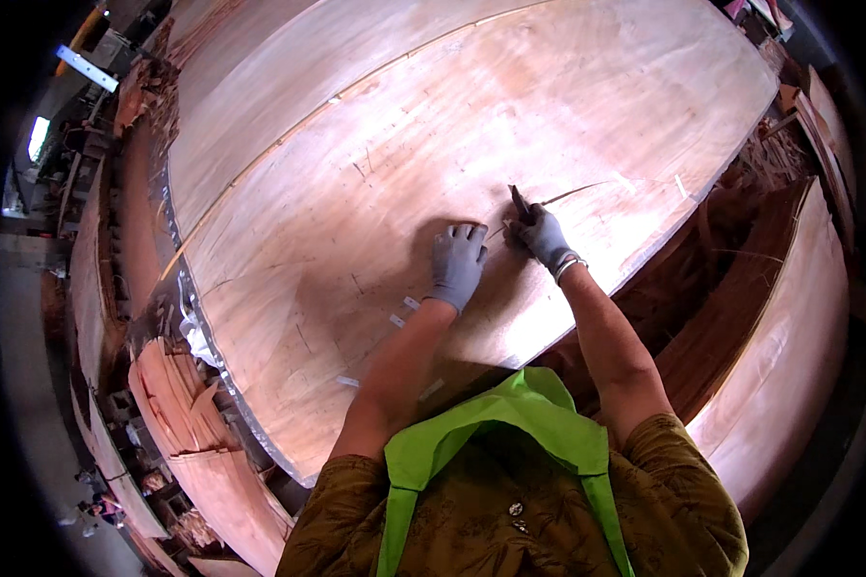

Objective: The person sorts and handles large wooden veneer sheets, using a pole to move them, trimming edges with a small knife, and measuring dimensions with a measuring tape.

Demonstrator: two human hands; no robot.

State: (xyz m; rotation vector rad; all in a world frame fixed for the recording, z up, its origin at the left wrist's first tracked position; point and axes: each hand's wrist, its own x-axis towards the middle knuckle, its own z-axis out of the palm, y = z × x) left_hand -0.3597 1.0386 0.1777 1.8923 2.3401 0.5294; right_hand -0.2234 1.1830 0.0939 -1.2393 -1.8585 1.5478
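A broad pale wood veneer sheet (289, 231) lies in front of me. My left hand (459, 266), in a grey glove, rests on it with the fingers laid out on the wood and nothing held. Just to its right, my gloved right hand (546, 236) is closed around a dark, slim knife (519, 202), its tip pointing away and to the left. A dark crack (573, 192) in the veneer runs rightward from beside the right hand. Close to my left forearm, short white tape strips (396, 320) are stuck to the sheet. The knife's grip is mostly hidden by the fingers.
Another veneer sheet (356, 48) lies beyond a long seam edge. To the right stands a stack of curved veneer (779, 288) beside reddish scraps (712, 240). Broken veneer pieces (192, 413) lie at the left, below the table's dark edge (231, 385).
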